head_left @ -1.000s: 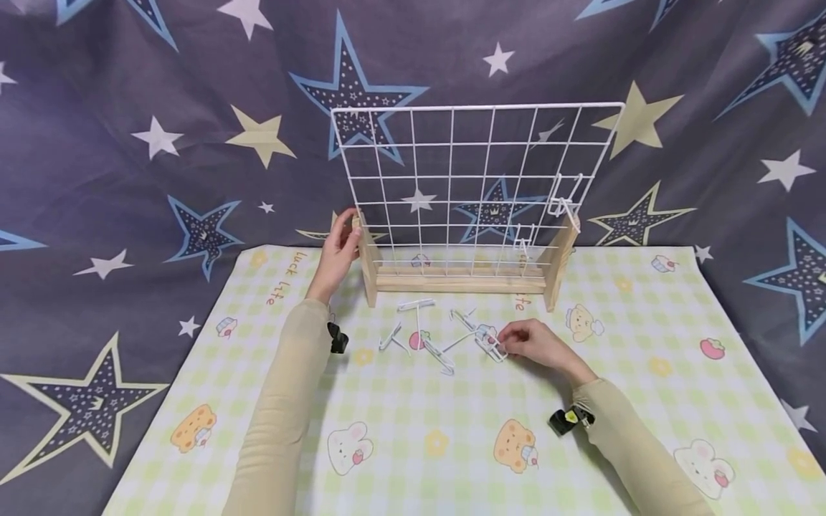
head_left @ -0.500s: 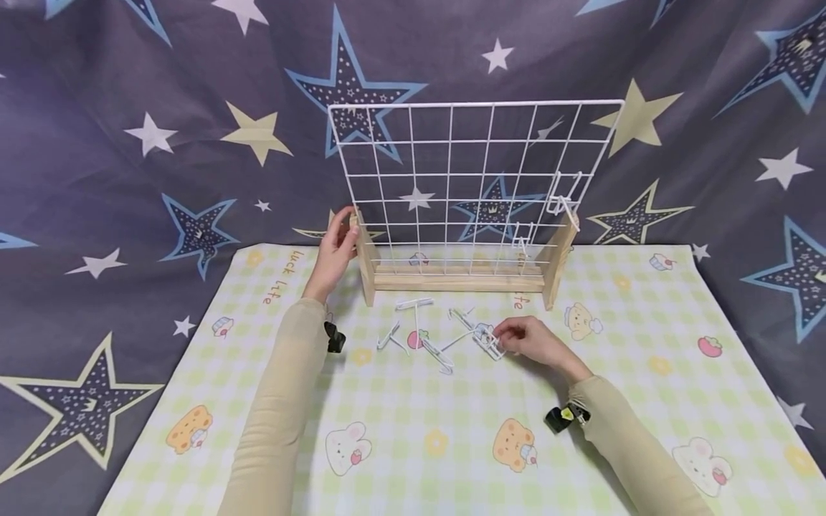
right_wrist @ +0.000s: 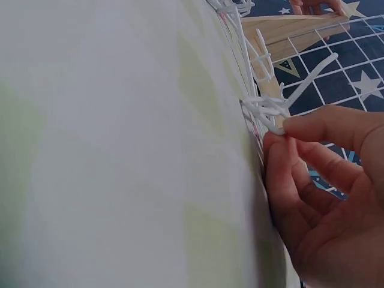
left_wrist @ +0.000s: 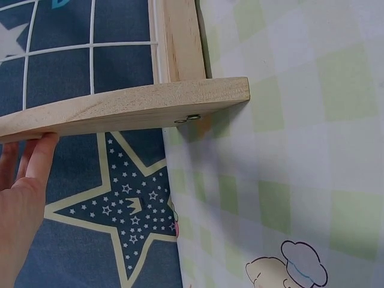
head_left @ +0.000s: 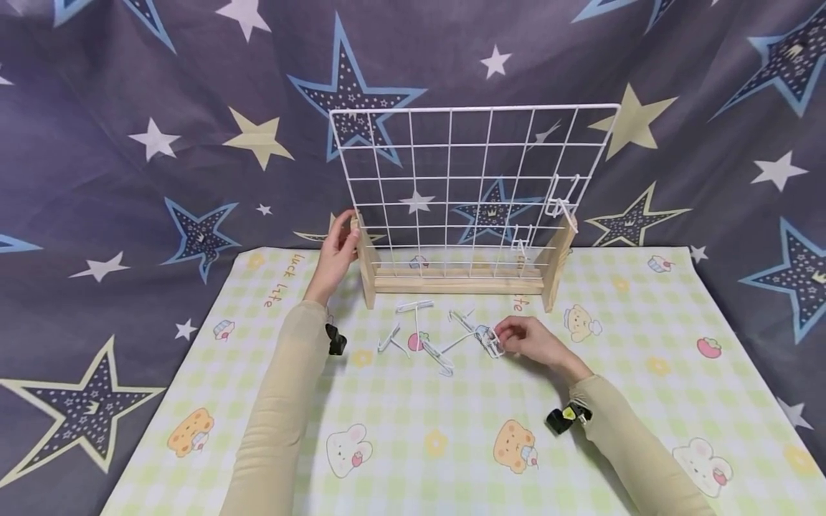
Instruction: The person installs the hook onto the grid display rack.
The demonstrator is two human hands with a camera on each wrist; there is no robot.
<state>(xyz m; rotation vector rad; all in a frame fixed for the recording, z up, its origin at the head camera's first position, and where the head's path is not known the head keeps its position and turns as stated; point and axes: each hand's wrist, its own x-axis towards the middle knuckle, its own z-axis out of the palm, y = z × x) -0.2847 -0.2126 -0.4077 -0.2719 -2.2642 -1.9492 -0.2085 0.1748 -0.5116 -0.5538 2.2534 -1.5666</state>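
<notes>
1. One white wire hook [head_left: 493, 345] is pinched by the thumb and finger of the right hand [head_left: 538, 344], between 5 and 6 o'clock from the rack [head_left: 459, 285].
2. The left hand [head_left: 334, 256] grips the rack's wooden side [head_left: 366, 269] at 9 o'clock.
3. More loose hooks [head_left: 439, 355] lie on the desk [head_left: 445, 405], around 9 and 10 o'clock from the pinched one.
4. Two hanging hooks [head_left: 558, 208] are on the white grid [head_left: 432, 178], near 4 o'clock.

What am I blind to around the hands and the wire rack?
Left wrist view: part of the left hand and the top of the wire grid, cut off by the frame.
Right wrist view: some farther hooks, cut off by the top edge.
Head view: how the right hand pinches its hook; too small.
</notes>
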